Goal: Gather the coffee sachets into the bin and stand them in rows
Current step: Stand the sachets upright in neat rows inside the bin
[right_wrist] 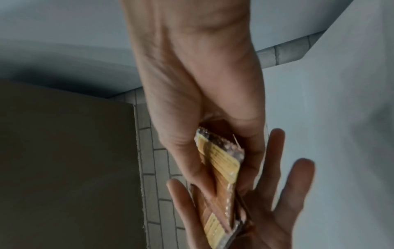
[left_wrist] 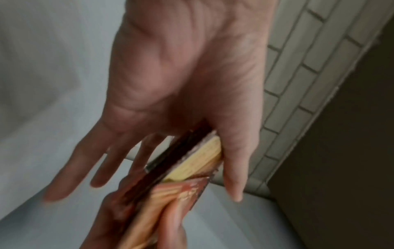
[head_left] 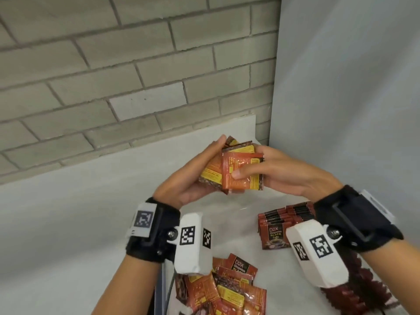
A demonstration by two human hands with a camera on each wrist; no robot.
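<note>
Both hands hold a stack of orange-and-brown coffee sachets [head_left: 241, 171] up above the white table [head_left: 68, 212]. My right hand [head_left: 268, 169] pinches the stack, thumb on the front sachet and fingers behind. My left hand [head_left: 202, 171] lies against the stack's left side with straight, spread fingers [left_wrist: 70, 171] and its thumb along the stack's edge [left_wrist: 198, 161]. The right wrist view shows the stack [right_wrist: 221, 161] between the right thumb and fingers, resting on the left palm [right_wrist: 277, 210]. Below my right wrist, a row of red sachets [head_left: 279, 223] stands upright; the bin's walls are hard to make out.
A loose heap of sachets [head_left: 229, 289] lies near the front edge between my forearms. More dark red sachets [head_left: 354, 289] sit at the lower right. A grey brick wall [head_left: 113, 76] runs behind the table and a pale panel [head_left: 352, 98] closes the right side.
</note>
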